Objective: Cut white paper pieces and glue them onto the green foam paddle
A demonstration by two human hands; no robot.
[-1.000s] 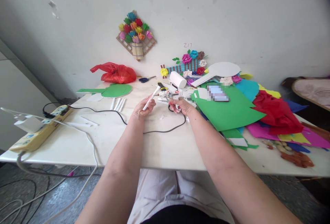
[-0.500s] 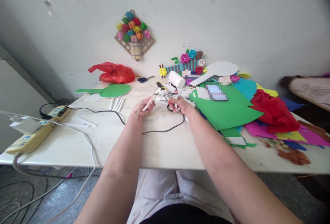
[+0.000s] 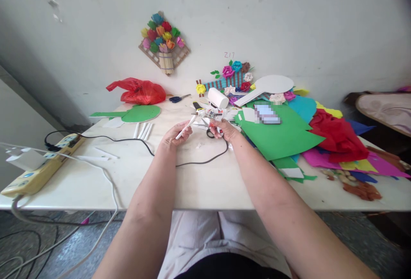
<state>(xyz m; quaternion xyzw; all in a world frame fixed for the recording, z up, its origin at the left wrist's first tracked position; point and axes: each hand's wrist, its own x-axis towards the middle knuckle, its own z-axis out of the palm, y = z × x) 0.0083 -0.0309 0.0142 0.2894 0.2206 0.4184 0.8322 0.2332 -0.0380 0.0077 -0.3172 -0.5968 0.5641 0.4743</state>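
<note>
My left hand is closed round a thin white rolled paper stick, tilted up to the right. My right hand grips a white glue gun whose nozzle meets the stick's upper end. The gun's black cord loops across the white table to a yellow power strip at the left. Several more white paper sticks lie on the table left of my left hand.
A green paper cutout, a red plastic bag and blue scissors lie at the back left. Sheets of green paper and a heap of coloured paper and red cloth fill the right. Paper-flower crafts hang on the wall.
My hands have stayed together with the stick and the glue gun; the stick's tip has come closer to the gun's nozzle. The camera has shifted slightly.
</note>
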